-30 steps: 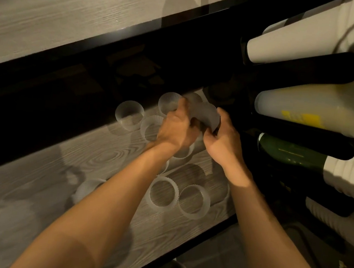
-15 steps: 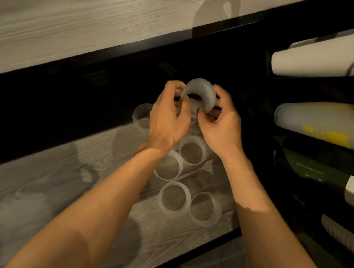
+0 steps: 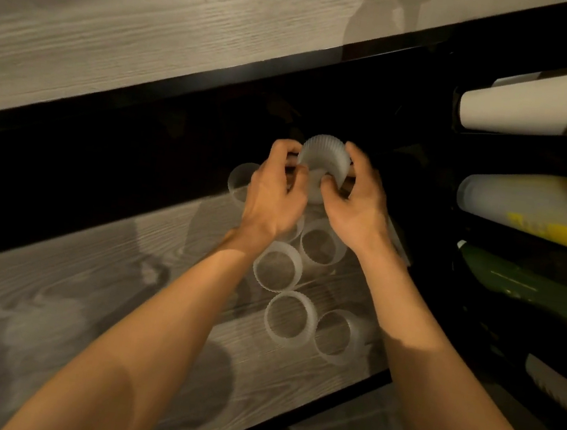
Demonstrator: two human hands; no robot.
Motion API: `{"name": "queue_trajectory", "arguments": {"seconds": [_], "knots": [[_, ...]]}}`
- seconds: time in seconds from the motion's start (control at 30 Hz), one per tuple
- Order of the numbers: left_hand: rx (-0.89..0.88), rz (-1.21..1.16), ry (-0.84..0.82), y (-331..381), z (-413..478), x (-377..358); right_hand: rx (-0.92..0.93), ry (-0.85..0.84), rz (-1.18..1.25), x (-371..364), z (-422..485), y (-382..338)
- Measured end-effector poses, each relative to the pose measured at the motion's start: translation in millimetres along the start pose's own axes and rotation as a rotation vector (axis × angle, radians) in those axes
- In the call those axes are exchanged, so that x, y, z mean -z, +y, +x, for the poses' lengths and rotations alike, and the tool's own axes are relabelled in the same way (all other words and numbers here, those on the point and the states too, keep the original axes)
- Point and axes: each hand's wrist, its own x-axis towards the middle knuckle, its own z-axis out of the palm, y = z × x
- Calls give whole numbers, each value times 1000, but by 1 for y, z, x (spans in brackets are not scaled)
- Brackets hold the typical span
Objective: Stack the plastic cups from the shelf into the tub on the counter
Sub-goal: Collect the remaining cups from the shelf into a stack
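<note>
A ribbed translucent plastic cup (image 3: pixel 324 157) is held on its side above the lower shelf (image 3: pixel 81 295), between both hands. My left hand (image 3: pixel 274 195) pinches its left side and my right hand (image 3: pixel 357 199) grips its right side, thumb at the rim. A second cup seems nested in it, partly hidden by my fingers. Several more clear cups stand upright on the shelf: one below my wrists (image 3: pixel 321 245), one nearer (image 3: pixel 278 267), two at the front (image 3: pixel 291 319) (image 3: pixel 339 335), one at the back left (image 3: pixel 241 183). The tub is out of sight.
A grey wood-grain upper shelf (image 3: pixel 154 32) with a black edge overhangs the cups. At the right lie horizontal stacks of white cups (image 3: pixel 545 105), a pale sleeve with yellow print (image 3: pixel 537 210) and a dark green bottle (image 3: pixel 520 284). The lower shelf's black front edge (image 3: pixel 322 395) runs below.
Both hands have lifted the held cup up off the shelf, from among the standing cups to mid-air under the upper shelf. The cups on the shelf have stayed put.
</note>
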Motion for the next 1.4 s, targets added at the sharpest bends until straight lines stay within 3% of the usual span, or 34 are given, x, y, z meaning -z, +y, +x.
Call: {"name": "queue_trajectory", "arguments": {"seconds": [0.17,0.37,0.7,1.13,1.4], "knots": [[-64,-9,171,3,-5,24,88,-23,45,-1,-3,-29],[39,110,312,-17,-11,53,125,-131,30,-34,-7,-51],[152,129,62,-52,-16,68,15,-267,-49,-68,-17,-31],[-23,-5,296,-17,-39,73,99,-66,40,-22,-38,-73],[-54,35,153,-25,-57,50,28,-121,-102,-2,-62,-48]]}}
